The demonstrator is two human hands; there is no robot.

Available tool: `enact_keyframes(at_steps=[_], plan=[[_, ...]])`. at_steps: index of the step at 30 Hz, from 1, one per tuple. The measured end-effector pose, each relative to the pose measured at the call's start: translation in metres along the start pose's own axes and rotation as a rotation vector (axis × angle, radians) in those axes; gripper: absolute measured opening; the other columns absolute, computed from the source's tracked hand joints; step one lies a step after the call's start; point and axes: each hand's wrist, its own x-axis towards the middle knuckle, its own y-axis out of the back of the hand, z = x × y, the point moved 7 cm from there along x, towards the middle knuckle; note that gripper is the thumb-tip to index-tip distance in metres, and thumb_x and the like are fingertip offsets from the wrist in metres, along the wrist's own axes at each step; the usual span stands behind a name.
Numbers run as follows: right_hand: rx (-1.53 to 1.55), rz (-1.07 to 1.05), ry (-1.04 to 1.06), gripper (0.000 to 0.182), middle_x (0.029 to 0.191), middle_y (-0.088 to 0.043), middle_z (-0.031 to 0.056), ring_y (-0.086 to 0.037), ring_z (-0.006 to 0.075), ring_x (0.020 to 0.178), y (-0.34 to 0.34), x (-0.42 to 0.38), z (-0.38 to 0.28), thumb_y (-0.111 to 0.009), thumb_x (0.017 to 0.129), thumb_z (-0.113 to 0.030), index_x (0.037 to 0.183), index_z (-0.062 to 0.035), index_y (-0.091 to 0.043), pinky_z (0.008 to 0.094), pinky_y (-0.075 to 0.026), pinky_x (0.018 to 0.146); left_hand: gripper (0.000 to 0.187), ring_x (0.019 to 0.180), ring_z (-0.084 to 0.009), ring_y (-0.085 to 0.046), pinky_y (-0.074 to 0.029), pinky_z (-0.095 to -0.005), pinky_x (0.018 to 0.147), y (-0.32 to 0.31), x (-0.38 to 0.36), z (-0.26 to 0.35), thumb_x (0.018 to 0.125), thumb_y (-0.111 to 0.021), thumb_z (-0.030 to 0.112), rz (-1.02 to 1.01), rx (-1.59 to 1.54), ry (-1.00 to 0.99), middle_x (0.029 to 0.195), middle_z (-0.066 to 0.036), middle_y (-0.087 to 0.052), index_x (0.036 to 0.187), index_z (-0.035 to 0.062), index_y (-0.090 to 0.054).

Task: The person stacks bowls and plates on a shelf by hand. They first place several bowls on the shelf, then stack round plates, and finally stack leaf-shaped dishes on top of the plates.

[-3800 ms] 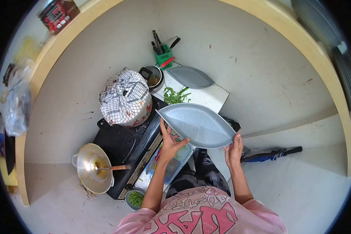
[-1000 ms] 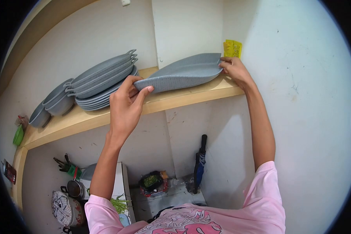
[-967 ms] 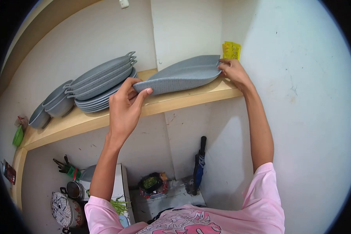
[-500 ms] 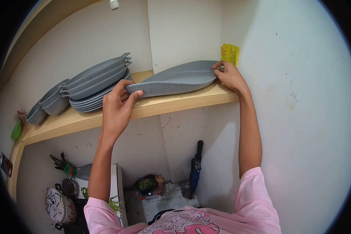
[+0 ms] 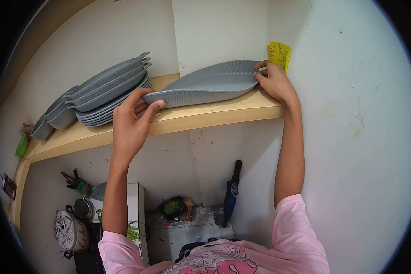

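Observation:
A long grey serving tray with a ribbed, curved rim is on the wooden shelf. My left hand pinches its left end, thumb in front and fingers behind. At the far right end, my right hand grips the rim between thumb and fingers. Just left of the tray stands a stack of grey oval dishes with handles, resting on several grey plates. Whether the tray's underside touches the shelf all along cannot be made out.
Grey bowls stand at the shelf's left. Yellow packets lean in the right corner. Below are a lidded pot with a cloth, a saucepan, a knife holder, a folded umbrella and a black container.
My view has shifted slightly, so shelf and dishes appear a little higher. Both hands keep hold of the tray's ends; it hardly moves on the shelf.

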Motion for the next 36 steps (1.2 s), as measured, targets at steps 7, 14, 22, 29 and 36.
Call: enact_keyframes(at_steps=[7,14,22,29,36], plan=[[-0.038,0.085,0.026,0.04,0.1,-0.072,0.0279,-0.071,0.0392,0.096,0.0,-0.001,-0.001,-0.063,0.098,-0.026,0.124,0.0052,-0.064,0.0458,-0.053,0.091,0.031,0.103,-0.0154,-0.072,-0.055,-0.0304,0.094,-0.007,0.001,0.003,0.095,-0.076,0.011,-0.001,0.122,0.033,0.106,-0.013,-0.077,0.121,-0.0035,-0.067],[0.273,0.637,0.236,0.028,0.107,-0.071,0.0229,-0.07,0.027,0.086,0.027,-0.103,-0.067,-0.067,0.097,-0.014,0.119,0.0034,-0.064,0.0365,-0.053,0.071,0.046,0.131,-0.0311,-0.062,-0.05,-0.0409,0.109,0.008,-0.058,0.021,0.095,-0.069,0.001,0.383,0.235,-0.384,0.137,-0.02,-0.066,0.14,-0.0032,-0.058],[0.649,0.049,0.559,0.023,0.109,-0.068,0.0177,-0.065,0.0224,0.084,-0.172,-0.24,-0.083,-0.063,0.089,0.007,0.112,0.0035,-0.063,0.0313,-0.052,0.072,0.022,0.093,-0.0229,-0.072,-0.055,-0.0331,0.086,0.008,-0.212,-0.123,0.098,-0.063,0.002,0.317,0.209,0.178,0.113,-0.015,-0.072,0.12,-0.0014,-0.065],[0.823,-0.56,0.363,0.024,0.107,-0.069,0.0131,-0.067,0.0235,0.088,-0.333,-0.336,-0.092,-0.068,0.092,0.002,0.115,-0.0001,-0.065,0.0321,-0.053,0.073,0.023,0.087,-0.0135,-0.07,-0.056,-0.029,0.079,0.04,-0.401,-0.248,0.105,-0.06,0.009,0.474,-0.094,0.804,0.107,-0.011,-0.074,0.125,-0.0009,-0.065],[0.796,-0.803,0.143,0.02,0.102,-0.072,0.0114,-0.07,0.0209,0.092,-0.431,-0.408,-0.092,-0.065,0.098,-0.004,0.117,-0.0018,-0.065,0.0332,-0.054,0.074,0.025,0.089,-0.0117,-0.069,-0.056,-0.0268,0.081,0.096,-0.516,-0.293,0.107,-0.059,0.017,0.583,-0.173,1.043,0.105,-0.01,-0.075,0.124,0.0006,-0.065]])
